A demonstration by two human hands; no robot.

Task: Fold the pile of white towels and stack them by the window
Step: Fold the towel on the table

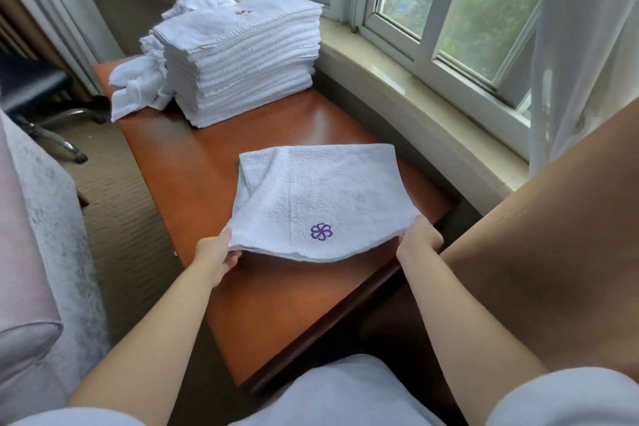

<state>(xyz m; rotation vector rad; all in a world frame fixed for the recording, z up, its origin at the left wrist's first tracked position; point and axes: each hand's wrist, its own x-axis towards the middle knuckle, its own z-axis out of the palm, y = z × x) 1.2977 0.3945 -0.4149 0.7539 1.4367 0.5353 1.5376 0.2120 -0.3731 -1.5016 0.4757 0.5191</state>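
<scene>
**Both hands hold a folded white towel at its near corners**

Two bare forearms reach forward from pale sleeves at the bottom of the view. The left hand [218, 254] pinches the near left corner of the towel [321, 197], thumb on top and fingers curled beneath. The right hand [418, 239] grips the near right corner, its fingers tucked under the cloth.

The towel is white terry, folded over on itself into a rough rectangle, with a purple flower emblem [321, 231] stitched near its front edge. That front edge is lifted and sags between the hands, while the far part lies on the reddish-brown tabletop [193, 169].

Well beyond it, at the far end of the tabletop beside the window sill [397, 79], stands a tall stack of folded towels [242, 66]. Loose unfolded towels [138, 86] are bunched against the stack's left side.
</scene>
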